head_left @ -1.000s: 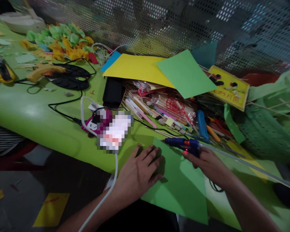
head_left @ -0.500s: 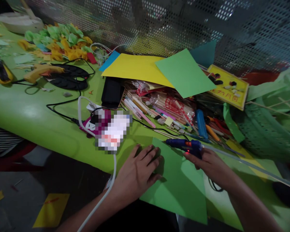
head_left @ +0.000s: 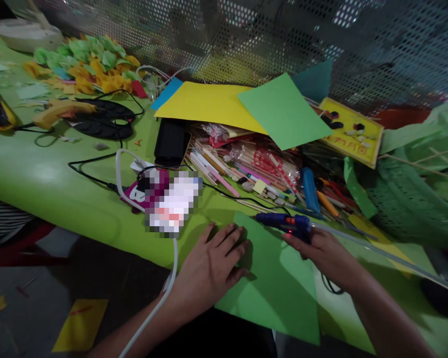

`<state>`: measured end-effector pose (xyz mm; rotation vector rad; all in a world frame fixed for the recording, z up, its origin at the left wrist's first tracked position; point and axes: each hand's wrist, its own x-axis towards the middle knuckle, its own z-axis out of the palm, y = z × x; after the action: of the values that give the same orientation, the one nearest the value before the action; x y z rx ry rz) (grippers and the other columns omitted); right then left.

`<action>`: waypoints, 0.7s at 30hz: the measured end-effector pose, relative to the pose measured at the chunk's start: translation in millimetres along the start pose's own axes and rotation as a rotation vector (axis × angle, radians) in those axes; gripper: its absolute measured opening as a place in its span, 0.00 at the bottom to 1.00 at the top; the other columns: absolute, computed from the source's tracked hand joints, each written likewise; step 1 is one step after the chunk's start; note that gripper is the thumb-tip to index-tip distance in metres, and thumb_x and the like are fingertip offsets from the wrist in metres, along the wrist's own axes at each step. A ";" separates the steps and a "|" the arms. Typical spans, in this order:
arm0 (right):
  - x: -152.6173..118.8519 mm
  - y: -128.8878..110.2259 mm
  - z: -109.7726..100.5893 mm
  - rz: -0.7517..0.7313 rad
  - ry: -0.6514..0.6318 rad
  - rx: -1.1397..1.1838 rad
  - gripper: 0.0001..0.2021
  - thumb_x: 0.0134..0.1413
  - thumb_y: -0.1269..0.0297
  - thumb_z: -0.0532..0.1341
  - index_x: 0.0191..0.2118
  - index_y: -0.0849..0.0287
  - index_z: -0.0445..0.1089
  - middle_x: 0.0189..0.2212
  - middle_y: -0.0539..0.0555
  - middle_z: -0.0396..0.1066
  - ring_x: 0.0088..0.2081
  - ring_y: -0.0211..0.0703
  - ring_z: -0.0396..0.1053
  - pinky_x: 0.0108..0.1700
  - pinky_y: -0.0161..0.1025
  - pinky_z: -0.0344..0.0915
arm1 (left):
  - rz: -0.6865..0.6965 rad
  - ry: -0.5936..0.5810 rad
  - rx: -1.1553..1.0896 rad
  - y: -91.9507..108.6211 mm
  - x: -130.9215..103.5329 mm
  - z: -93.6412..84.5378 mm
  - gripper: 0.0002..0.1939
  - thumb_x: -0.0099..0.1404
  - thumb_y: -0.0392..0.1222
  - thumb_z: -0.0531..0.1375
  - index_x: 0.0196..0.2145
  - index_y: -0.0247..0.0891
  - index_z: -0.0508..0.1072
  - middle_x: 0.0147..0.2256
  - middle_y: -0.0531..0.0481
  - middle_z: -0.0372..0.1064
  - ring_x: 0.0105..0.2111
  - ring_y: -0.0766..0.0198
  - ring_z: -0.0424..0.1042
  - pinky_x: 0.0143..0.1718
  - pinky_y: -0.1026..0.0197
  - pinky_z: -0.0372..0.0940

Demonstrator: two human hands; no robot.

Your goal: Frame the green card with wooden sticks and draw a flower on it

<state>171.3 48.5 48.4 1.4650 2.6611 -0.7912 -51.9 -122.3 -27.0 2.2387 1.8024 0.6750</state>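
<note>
My left hand lies with its fingers spread over the left edge of a green sheet of paper at the table's front edge. My right hand is wrapped round the handle of a blue hot glue gun, a small red light glowing on it. A long clear glue stick sticks out of the gun's back. Its nozzle points left, above the top corner of the green sheet; whether it touches the paper I cannot tell. Left of my left hand, a phone with a blurred-out screen rests by a purple power strip.
Behind lie a yellow sheet and another green sheet over pens and sticks. A green basket stands right. A yellow glue gun and crumpled paper lie left. A white cable crosses my left forearm.
The view has shifted very slightly. Both hands, the glue gun and the green sheet keep practically the same places.
</note>
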 end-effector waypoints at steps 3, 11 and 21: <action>-1.3 1.6 -0.8 -0.018 0.001 0.007 0.26 0.61 0.39 0.57 0.22 0.53 0.70 0.23 0.52 0.72 0.27 0.46 0.68 0.31 0.43 0.67 | -0.002 -0.004 0.003 0.3 -0.3 -0.2 0.25 0.77 0.55 0.52 0.65 0.45 0.64 0.69 0.48 0.60 0.69 0.53 0.57 0.68 0.37 0.50; -1.7 3.3 1.9 -0.022 -0.007 -0.023 0.29 0.60 0.36 0.56 0.19 0.53 0.67 0.21 0.52 0.70 0.26 0.46 0.68 0.32 0.42 0.67 | -0.009 0.007 -0.011 0.1 -0.9 -0.4 0.24 0.77 0.55 0.53 0.64 0.45 0.65 0.69 0.48 0.60 0.69 0.52 0.58 0.68 0.36 0.51; -4.6 5.2 0.4 -0.025 -0.006 0.016 0.29 0.61 0.38 0.57 0.17 0.53 0.63 0.22 0.52 0.69 0.26 0.44 0.67 0.30 0.41 0.66 | 0.014 0.025 -0.005 0.7 2.4 -3.4 0.24 0.75 0.54 0.56 0.63 0.42 0.67 0.67 0.45 0.63 0.67 0.51 0.62 0.67 0.37 0.54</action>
<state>177.9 47.0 46.9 1.4326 2.6800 -0.8191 -52.5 -120.6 -23.2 2.2508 1.7960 0.7124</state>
